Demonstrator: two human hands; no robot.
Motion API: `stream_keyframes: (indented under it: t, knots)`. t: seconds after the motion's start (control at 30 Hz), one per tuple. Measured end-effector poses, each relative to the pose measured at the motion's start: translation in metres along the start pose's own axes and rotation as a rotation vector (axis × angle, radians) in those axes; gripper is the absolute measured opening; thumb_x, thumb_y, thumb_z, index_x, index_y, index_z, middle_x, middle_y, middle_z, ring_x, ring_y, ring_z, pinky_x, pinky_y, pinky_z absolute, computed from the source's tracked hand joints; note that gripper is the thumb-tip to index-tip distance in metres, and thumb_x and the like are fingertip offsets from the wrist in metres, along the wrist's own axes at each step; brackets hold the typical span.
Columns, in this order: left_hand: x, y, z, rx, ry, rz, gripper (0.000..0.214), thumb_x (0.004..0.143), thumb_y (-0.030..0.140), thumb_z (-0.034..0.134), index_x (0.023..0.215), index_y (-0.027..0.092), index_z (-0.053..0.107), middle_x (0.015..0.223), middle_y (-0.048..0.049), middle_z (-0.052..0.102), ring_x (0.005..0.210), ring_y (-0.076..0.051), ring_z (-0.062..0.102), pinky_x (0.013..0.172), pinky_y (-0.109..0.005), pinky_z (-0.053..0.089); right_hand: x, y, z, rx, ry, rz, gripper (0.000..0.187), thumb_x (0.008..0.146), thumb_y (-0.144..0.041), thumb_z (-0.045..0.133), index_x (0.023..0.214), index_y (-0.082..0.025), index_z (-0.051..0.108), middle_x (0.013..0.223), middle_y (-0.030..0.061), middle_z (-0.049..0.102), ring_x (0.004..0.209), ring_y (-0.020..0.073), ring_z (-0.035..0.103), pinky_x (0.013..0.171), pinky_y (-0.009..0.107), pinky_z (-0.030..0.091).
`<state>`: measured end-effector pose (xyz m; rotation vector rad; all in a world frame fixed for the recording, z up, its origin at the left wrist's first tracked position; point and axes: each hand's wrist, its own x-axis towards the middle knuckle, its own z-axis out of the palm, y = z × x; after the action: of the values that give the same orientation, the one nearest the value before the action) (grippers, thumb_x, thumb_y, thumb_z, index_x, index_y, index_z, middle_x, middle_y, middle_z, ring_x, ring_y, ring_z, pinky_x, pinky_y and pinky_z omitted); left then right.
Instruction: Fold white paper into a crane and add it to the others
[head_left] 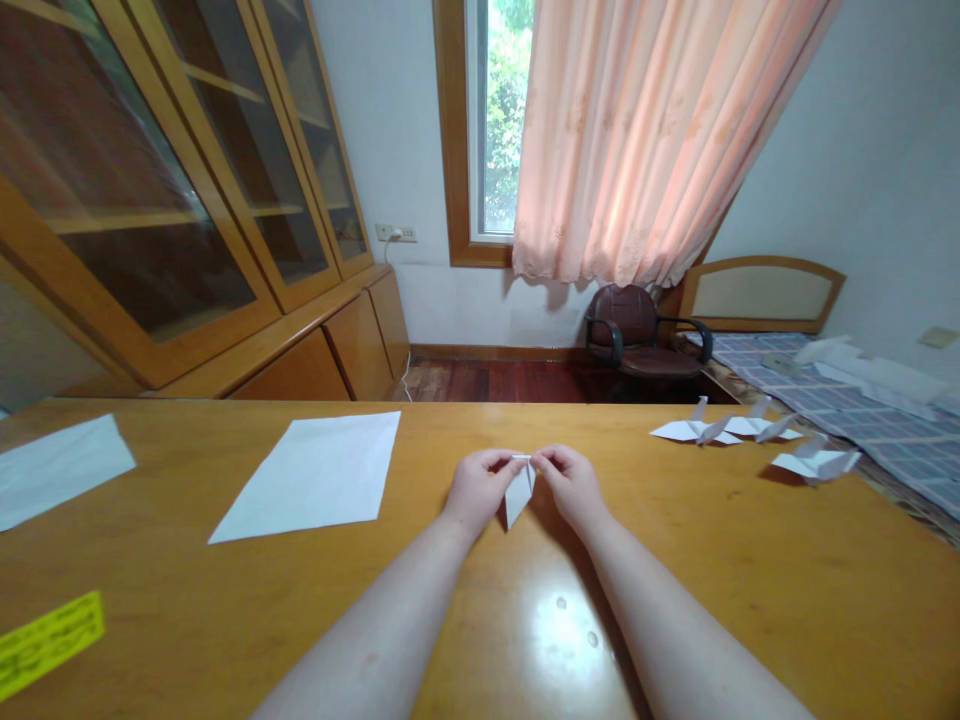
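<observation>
A small folded piece of white paper (517, 498) with a pointed lower end is held up over the wooden table, between my two hands. My left hand (480, 488) pinches its upper left edge between thumb and fingers. On the other side, my right hand (568, 482) has thumb and fingertips closed on the upper right corner. The fingers hide parts of the paper's top edge.
Flat white sheets (319, 475) lie on the table (420, 620) at left, with a yellow label (52, 640) nearer me. Several folded paper cranes (814, 462) stand at right. Beyond are a chair (630, 330), a bed (847, 390) and a glass-door cabinet (225, 330).
</observation>
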<state>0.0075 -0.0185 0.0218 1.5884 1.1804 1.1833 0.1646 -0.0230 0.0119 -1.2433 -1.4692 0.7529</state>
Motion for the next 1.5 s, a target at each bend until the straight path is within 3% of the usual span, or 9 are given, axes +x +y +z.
stream_keyframes:
  t: [0.2,0.33,0.57,0.73,0.87,1.13,1.33,1.5]
  knots:
    - [0.0,0.0,0.001,-0.039,0.033,0.0,0.02,0.075,0.032,0.064,0.083,0.017,0.072,0.082,-0.0055,0.073,0.076,-0.018,0.067,0.07,-0.027,0.052,-0.001,0.006,0.003,0.153,-0.148,0.061,0.027,0.075,-0.044,0.061,0.071,-0.017,0.064,0.064,0.0013,0.062,0.062,0.0145,0.054,0.06,0.025,0.043]
    - [0.001,0.0,0.001,-0.003,0.048,0.017,0.017,0.074,0.029,0.064,0.081,0.017,0.073,0.082,-0.0053,0.072,0.076,-0.018,0.066,0.071,-0.027,0.052,-0.002,0.01,0.006,0.127,-0.196,0.092,0.033,0.074,-0.048,0.061,0.067,-0.016,0.063,0.06,0.001,0.061,0.058,0.0137,0.053,0.057,0.025,0.041]
    - [0.006,-0.006,0.003,-0.036,-0.043,-0.03,0.021,0.077,0.031,0.061,0.087,0.016,0.07,0.084,-0.0058,0.072,0.078,-0.019,0.066,0.071,-0.027,0.051,-0.001,0.004,0.006,0.047,-0.135,0.138,0.037,0.074,-0.05,0.06,0.062,-0.015,0.059,0.054,-0.0017,0.052,0.054,0.0118,0.046,0.053,0.023,0.035]
    - [0.006,-0.014,0.006,-0.023,-0.128,-0.039,0.03,0.078,0.036,0.059,0.098,0.016,0.067,0.09,-0.0065,0.071,0.08,-0.019,0.065,0.071,-0.027,0.05,0.001,0.007,0.003,0.061,-0.004,0.142,0.035,0.074,-0.047,0.06,0.059,-0.017,0.054,0.053,-0.0036,0.047,0.053,0.011,0.042,0.051,0.023,0.033]
    - [0.006,-0.015,0.005,0.041,-0.159,-0.019,0.029,0.08,0.038,0.054,0.094,0.017,0.068,0.088,-0.0051,0.071,0.079,-0.019,0.064,0.07,-0.027,0.048,0.002,0.009,0.002,0.088,0.041,0.138,0.033,0.073,-0.047,0.059,0.06,-0.017,0.055,0.054,-0.0028,0.05,0.054,0.0115,0.045,0.052,0.023,0.035]
    - [0.007,-0.01,0.003,0.109,-0.081,-0.02,0.03,0.079,0.042,0.055,0.082,0.016,0.069,0.074,-0.0028,0.07,0.069,-0.017,0.062,0.061,-0.024,0.045,0.001,0.01,0.007,0.089,-0.112,0.16,0.035,0.074,-0.05,0.059,0.067,-0.016,0.059,0.057,-0.0007,0.056,0.053,0.0124,0.049,0.051,0.023,0.038]
    - [0.006,-0.01,0.003,0.05,-0.087,-0.039,0.03,0.08,0.04,0.053,0.08,0.014,0.068,0.07,-0.0031,0.067,0.065,-0.016,0.06,0.057,-0.024,0.043,0.0,0.011,0.007,0.028,-0.206,0.126,0.034,0.078,-0.048,0.056,0.072,-0.015,0.062,0.061,-0.0007,0.058,0.057,0.0126,0.05,0.054,0.023,0.038]
    - [0.007,-0.01,0.003,0.057,-0.066,-0.019,0.022,0.077,0.033,0.055,0.077,0.015,0.066,0.073,-0.003,0.067,0.069,-0.017,0.061,0.062,-0.025,0.046,-0.004,0.011,0.009,0.036,-0.36,0.15,0.036,0.076,-0.049,0.059,0.067,-0.014,0.062,0.057,-0.0012,0.057,0.054,0.011,0.049,0.051,0.021,0.037]
